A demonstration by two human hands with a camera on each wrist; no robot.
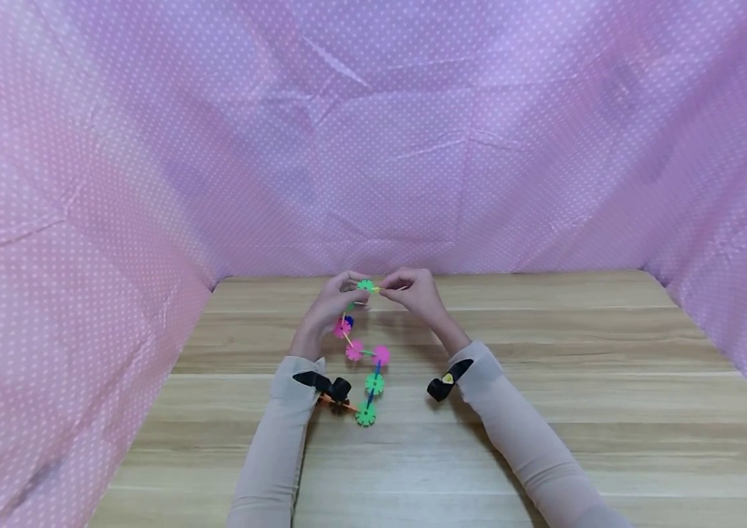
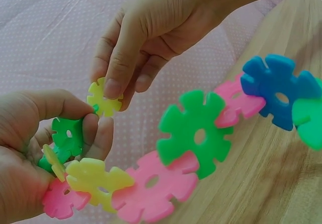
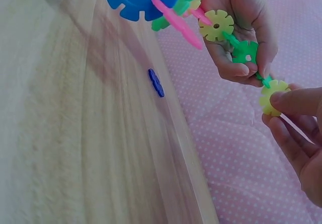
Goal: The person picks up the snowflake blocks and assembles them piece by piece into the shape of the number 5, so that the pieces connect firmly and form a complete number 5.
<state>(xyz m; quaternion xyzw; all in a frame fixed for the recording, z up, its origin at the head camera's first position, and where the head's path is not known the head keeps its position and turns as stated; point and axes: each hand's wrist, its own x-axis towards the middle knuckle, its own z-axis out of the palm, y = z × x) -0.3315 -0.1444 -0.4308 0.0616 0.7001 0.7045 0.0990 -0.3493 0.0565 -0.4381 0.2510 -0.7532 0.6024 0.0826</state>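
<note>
Interlocking plastic flower discs, linked slot to slot, form a long chain, with a pink disc point(image 1: 381, 356) and a green disc point(image 1: 366, 415) among those nearer the body. My left hand point(image 1: 328, 306) holds the chain close to its far end, fingers and thumb around a green disc point(image 2: 67, 136). Between thumb and fingers, my right hand point(image 1: 418, 295) pinches a yellow disc point(image 3: 274, 97). This disc meets the edge of a small green disc point(image 3: 265, 79) at the left fingertips. From the left hand the chain hangs back toward the body, partly hidden behind the left wrist.
A single dark blue disc point(image 3: 156, 83) lies on the wooden table point(image 1: 578, 381) close to its far edge. Pink dotted cloth point(image 1: 373, 169) hangs behind and on both sides. Each sleeve carries a strapped black camera, the right one point(image 1: 440, 389) above the table.
</note>
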